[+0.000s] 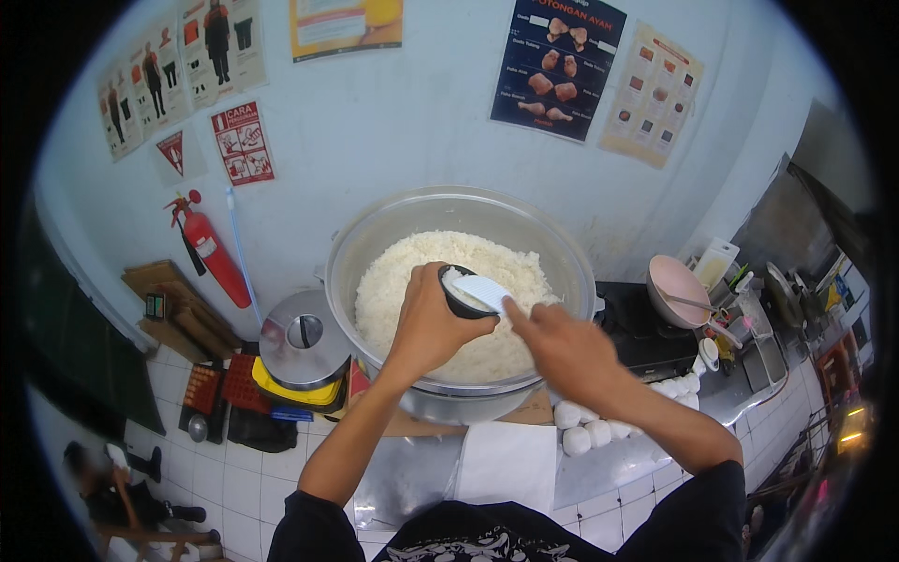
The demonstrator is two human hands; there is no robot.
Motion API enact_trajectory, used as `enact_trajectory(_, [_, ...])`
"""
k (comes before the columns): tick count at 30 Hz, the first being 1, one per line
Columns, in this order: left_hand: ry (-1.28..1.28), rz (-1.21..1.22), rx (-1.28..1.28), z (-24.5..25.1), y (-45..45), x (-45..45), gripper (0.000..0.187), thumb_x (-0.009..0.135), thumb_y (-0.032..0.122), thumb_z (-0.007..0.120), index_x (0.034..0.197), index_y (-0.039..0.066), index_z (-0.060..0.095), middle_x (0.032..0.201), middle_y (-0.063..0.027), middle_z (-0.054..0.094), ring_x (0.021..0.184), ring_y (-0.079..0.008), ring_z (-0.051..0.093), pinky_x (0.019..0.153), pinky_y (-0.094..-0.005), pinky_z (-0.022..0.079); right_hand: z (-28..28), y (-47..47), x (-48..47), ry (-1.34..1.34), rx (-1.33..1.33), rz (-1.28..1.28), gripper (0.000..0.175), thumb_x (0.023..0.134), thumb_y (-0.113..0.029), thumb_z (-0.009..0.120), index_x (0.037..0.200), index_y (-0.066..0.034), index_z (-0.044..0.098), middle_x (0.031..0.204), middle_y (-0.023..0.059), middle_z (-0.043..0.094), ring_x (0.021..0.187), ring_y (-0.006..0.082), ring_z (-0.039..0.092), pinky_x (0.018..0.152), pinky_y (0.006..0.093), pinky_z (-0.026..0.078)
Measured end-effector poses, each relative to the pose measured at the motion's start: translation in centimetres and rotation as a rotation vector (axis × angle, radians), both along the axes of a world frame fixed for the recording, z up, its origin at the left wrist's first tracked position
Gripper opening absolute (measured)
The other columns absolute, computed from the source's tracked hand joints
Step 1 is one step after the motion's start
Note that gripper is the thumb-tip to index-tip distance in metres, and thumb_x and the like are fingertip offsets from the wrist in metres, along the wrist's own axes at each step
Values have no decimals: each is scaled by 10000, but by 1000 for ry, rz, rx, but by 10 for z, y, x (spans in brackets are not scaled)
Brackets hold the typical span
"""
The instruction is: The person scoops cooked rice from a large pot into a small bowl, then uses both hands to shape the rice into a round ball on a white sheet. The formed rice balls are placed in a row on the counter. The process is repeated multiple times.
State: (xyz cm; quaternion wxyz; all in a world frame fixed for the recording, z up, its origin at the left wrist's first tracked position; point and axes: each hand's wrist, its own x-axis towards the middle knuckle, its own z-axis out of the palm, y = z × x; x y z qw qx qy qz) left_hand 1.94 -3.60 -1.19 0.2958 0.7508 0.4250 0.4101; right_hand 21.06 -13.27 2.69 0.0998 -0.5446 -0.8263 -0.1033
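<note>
A large round metal pot [562, 239] filled with cooked white rice [449, 246] stands before me. Over the rice, my left hand [430, 319] grips a small black cup [458, 303], tilted so that its mouth faces right. Some rice shows inside the cup. My right hand [562, 337] holds a white rice paddle [481, 289], its blade laid across the cup's mouth. The paddle's handle is hidden in the right hand.
White paper sheets [507, 464] lie on the metal counter [407, 471] in front. Several white wrapped bundles [597, 433] sit at right, near a black stove [632, 330] and a pink bowl [678, 288]. A round metal lid [291, 351] is at left. A person [119, 485] sits lower left.
</note>
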Motion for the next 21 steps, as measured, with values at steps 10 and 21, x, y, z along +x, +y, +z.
enact_trajectory(10, [-203, -84, 244, 2, -22, -5, 849, 653, 165, 902, 1312, 2, 393, 1231, -185, 530, 1183, -282, 544, 987, -380, 462, 9, -10, -1, 766, -291, -90, 277, 1077, -304, 409, 1129, -69, 547, 721, 238, 557, 686, 424, 569, 694, 471, 452])
enact_trajectory(21, [-107, 28, 82, -2, -63, -33, 884, 594, 220, 906, 1283, -18, 406, 1211, -222, 487, 1146, -361, 535, 981, -421, 447, 17, -47, -3, 787, -177, -17, 289, 1054, -282, 479, 1082, -24, 605, 667, 222, 536, 593, 334, 545, 625, 454, 422])
